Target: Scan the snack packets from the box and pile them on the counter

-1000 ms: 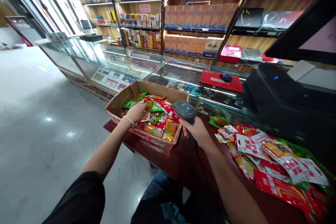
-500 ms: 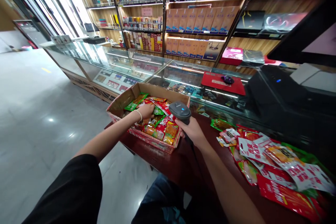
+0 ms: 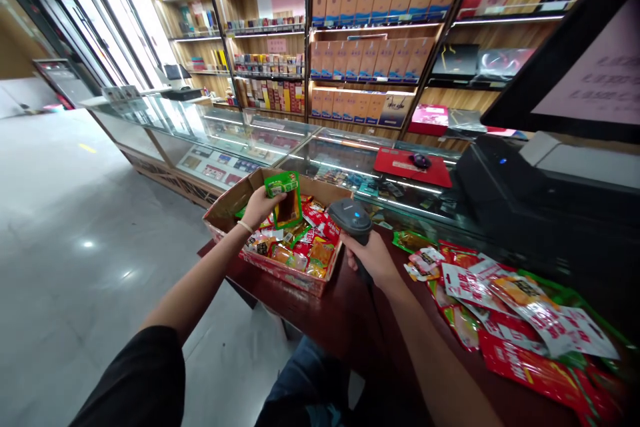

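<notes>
My left hand [image 3: 257,205] is closed on a green snack packet [image 3: 287,199] and holds it upright above an open cardboard box [image 3: 235,199] full of several bright snack packets [image 3: 295,250]. My right hand [image 3: 373,259] grips the handle of a dark barcode scanner [image 3: 353,216], whose head sits just right of the box's right wall and faces the raised packet. The box stands on a dark red wooden table [image 3: 345,320].
A heap of red, white and green snack packets [image 3: 505,307] lies on the table to the right. Behind runs a glass counter [image 3: 345,157] with a red mouse mat [image 3: 413,167], a black register [image 3: 505,180] and a screen [image 3: 580,73]. Stocked shelves [image 3: 370,47] line the back wall; bare floor [image 3: 65,247] lies left.
My left hand was down among the packets in the box; it has lifted out with a green packet. The scanner has shifted slightly right and stays gripped.
</notes>
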The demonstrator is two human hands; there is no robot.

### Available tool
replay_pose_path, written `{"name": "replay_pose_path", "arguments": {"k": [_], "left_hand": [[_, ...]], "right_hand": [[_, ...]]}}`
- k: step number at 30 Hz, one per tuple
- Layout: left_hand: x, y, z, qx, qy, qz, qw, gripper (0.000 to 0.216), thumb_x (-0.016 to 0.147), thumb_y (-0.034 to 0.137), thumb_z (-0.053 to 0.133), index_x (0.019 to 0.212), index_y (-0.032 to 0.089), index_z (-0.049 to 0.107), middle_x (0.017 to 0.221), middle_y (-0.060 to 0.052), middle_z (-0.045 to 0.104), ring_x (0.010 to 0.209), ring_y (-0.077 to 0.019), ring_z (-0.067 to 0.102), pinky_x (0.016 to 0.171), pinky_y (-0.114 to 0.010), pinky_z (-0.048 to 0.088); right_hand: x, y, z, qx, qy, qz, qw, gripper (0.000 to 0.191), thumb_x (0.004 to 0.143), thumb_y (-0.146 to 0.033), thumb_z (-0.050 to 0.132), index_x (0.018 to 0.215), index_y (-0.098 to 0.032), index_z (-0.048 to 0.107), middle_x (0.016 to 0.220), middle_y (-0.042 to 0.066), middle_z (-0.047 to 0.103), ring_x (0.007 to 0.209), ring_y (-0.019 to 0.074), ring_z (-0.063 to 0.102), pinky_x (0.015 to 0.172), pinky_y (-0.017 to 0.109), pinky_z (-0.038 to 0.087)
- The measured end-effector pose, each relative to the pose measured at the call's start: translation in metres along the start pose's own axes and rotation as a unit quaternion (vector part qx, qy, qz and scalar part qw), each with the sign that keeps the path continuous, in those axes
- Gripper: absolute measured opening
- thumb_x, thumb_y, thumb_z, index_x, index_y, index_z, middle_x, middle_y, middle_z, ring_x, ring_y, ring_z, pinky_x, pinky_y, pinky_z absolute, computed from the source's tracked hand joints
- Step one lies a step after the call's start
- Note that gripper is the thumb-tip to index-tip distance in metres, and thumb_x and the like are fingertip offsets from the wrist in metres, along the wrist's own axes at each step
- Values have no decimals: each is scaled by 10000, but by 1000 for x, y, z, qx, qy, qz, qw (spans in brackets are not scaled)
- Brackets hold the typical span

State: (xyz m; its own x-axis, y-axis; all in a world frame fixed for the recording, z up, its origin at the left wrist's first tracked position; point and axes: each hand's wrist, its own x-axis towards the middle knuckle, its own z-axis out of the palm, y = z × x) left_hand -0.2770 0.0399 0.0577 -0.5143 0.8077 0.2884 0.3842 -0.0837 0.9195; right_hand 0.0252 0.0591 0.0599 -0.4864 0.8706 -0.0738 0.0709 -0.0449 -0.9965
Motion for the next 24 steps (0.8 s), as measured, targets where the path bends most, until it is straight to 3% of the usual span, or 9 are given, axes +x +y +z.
{"name": "replay_pose_path", "arguments": {"k": [3,8,14,20,24], "left_hand": [[-9,6,10,-129,42,-70,988,395,556,378,848,825,132,697,733,-34,691,681,-176,635,675,-292,509],[-13,23,21,-298,38,-131,945,454,536,374,882,859,140,664,772,-35,695,645,-138,638,604,-251,506],[-17,42,31,-360,29,-156,919,388,557,280,887,852,152,670,804,-23,713,646,-124,640,578,-229,517],[-28,53,54,-395,5,-141,908,394,588,283,879,899,153,676,819,-21,722,708,-141,661,620,-239,533],[-34,64,73,-388,4,-140,911,398,569,288,889,866,157,660,757,13,692,616,-98,620,534,-200,481]], "right_hand": [[-7,-1,-7,1,6,-2,1000,371,709,-503,743,730,-200,531,464,-57,521,339,114,497,320,211,379],[-19,-2,-20,0,14,-15,1000,371,710,-504,745,729,-199,535,478,-51,526,353,114,500,338,219,394],[-32,-3,-32,9,41,-31,999,386,719,-523,740,790,-207,530,483,-60,526,354,118,494,337,225,389],[-47,-1,-41,1,42,-68,997,404,775,-470,716,1026,-256,483,489,-96,538,332,127,487,318,218,374],[-53,0,-50,-68,25,-49,996,316,777,-448,706,944,-238,540,449,-72,546,340,146,522,342,237,409]]}}
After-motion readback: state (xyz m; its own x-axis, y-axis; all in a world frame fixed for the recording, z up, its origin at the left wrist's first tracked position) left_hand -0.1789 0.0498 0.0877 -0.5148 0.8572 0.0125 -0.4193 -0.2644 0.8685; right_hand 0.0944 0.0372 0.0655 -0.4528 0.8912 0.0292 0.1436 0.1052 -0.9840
